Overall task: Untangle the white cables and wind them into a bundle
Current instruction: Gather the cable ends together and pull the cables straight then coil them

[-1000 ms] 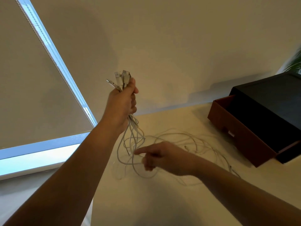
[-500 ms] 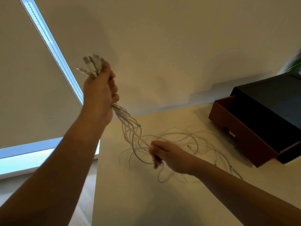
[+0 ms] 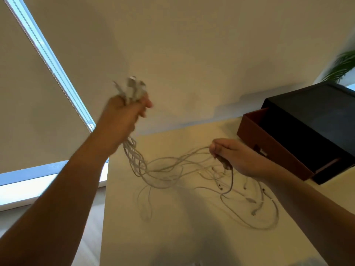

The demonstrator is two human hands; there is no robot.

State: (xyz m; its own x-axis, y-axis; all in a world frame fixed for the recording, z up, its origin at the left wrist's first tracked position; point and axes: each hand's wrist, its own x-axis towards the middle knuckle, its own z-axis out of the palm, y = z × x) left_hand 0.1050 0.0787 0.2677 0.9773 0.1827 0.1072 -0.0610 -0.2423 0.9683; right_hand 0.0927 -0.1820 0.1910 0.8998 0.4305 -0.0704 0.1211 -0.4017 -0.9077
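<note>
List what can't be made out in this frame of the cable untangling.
- Connector ends above the left hand: motion blur in the head view smears them; their types are unreadable.
- How many white cables there are: strands overlap and are too thin to count.
- Cable lengths inside the right hand: hidden by the closed fingers.
- The dark box: its inside is too dark, and its right side is cut off by the frame edge.

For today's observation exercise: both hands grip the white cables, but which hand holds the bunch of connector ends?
The left hand, raised high, with plugs sticking out above its fist. The right hand is lower and grips only mid-length strands of the white cables.
</note>
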